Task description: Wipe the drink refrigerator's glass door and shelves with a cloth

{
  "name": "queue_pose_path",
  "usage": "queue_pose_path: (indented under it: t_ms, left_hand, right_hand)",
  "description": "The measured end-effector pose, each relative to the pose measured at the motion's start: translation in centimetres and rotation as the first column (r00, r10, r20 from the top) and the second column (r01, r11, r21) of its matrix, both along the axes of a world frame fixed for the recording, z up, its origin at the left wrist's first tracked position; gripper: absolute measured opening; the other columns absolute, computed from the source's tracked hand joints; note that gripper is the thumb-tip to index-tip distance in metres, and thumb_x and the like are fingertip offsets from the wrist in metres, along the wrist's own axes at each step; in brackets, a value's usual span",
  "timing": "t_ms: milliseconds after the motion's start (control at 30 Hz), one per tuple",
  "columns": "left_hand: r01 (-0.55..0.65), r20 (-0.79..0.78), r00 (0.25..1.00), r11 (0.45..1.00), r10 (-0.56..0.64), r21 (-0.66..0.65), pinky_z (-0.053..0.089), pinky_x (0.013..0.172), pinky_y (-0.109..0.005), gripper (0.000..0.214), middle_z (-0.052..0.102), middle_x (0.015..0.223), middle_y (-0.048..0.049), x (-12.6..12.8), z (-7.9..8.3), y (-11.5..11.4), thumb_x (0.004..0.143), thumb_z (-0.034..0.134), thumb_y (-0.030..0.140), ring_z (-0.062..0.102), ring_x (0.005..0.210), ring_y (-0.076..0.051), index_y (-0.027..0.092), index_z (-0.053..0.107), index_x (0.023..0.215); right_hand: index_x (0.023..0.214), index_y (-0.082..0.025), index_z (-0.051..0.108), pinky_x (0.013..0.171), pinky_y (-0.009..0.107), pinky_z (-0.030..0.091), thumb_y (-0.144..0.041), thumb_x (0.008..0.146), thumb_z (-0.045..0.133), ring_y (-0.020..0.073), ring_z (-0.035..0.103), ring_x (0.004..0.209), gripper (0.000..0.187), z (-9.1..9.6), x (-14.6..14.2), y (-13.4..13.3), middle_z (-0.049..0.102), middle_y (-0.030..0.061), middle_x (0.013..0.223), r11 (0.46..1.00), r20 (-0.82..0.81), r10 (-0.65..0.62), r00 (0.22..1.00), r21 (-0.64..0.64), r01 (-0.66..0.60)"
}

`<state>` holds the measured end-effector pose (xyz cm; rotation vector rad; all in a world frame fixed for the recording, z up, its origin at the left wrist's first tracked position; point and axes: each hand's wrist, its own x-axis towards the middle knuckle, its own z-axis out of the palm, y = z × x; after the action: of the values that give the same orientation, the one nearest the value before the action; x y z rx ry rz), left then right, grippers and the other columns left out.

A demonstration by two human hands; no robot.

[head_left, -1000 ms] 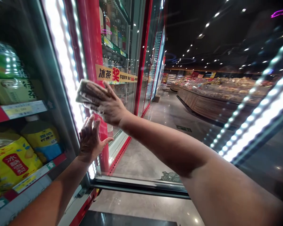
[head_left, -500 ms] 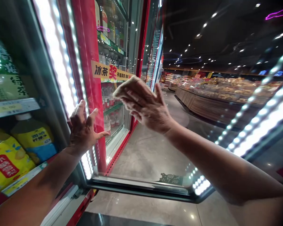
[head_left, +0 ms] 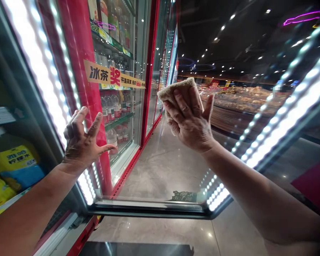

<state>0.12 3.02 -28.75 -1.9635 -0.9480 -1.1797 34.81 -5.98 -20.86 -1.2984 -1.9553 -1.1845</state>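
Note:
Under the spread fingers of my right hand a folded beige cloth is held flat against the glass door of a drinks cooler. The door stands swung out, with a dark frame and bright light strips down both sides. My left hand is at the door's left edge, beside the light strip. Its thumb and forefinger are spread; the other fingers bend at the frame, and what they touch is partly hidden.
Bottled drinks line the open cooler's shelves at left. Through the glass stands another red-framed cooler with a yellow banner sticker. A wood-sided display of packaged goods is further off on the right, beyond the grey floor.
My right hand has moved right across the glass with the cloth, which shows more fully now. My left hand stays at the door's edge, while the view has turned slightly right.

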Motion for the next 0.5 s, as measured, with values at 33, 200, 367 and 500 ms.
queue_pose_path:
  t_ms: [33,200,367,500]
  left_hand:
    - [-0.001,0.005,1.0,1.0,0.001,-0.007,0.032,0.119,-0.07,0.131,0.019,0.168,-0.0228,0.0,0.0,0.0,0.058,0.089,0.065,0.025,0.153,-0.05,0.032,0.021,0.165]
    - [0.033,0.027,0.999,0.997,-0.032,-0.069,0.029,0.118,-0.075,0.13,0.012,0.171,-0.0194,0.2,-0.1,0.1,0.061,0.089,0.063,0.019,0.154,-0.052,0.035,0.017,0.165]
    - [0.113,0.123,0.988,0.982,-0.095,-0.15,0.028,0.12,-0.076,0.115,0.009,0.173,-0.0136,0.6,-0.6,0.3,0.063,0.091,0.055,0.011,0.157,-0.05,0.036,0.033,0.16]
    - [0.15,0.174,0.978,0.972,-0.118,-0.179,0.038,0.116,-0.073,0.111,0.018,0.17,-0.0151,0.9,-0.7,0.4,0.062,0.092,0.054,0.009,0.158,-0.048,0.034,0.04,0.157]
  right_hand:
    - [0.159,-0.042,0.039,0.129,0.069,0.002,-0.031,0.099,0.058,0.034,0.01,0.162,0.064,-0.5,0.3,0.0,0.03,-0.0054,0.171,1.0,0.008,-0.005,1.0,0.002,0.005]
    - [0.157,-0.042,0.042,0.127,0.072,-0.002,-0.036,0.099,0.061,0.0339,0.018,0.16,0.061,-3.0,3.6,-0.3,0.041,-0.0025,0.167,0.999,0.124,-0.023,0.992,0.034,0.018]
    - [0.157,-0.036,0.045,0.127,0.072,0.001,-0.04,0.101,0.055,0.0365,0.019,0.16,0.056,-3.2,5.8,-0.5,0.036,0.004,0.169,0.984,-0.068,-0.15,0.986,0.088,0.155]
    - [0.156,-0.039,0.045,0.125,0.075,0.003,-0.04,0.1,0.057,0.0369,0.018,0.16,0.058,-5.2,6.5,-0.2,0.037,0.0032,0.168,0.991,0.015,-0.137,0.99,0.001,0.137]
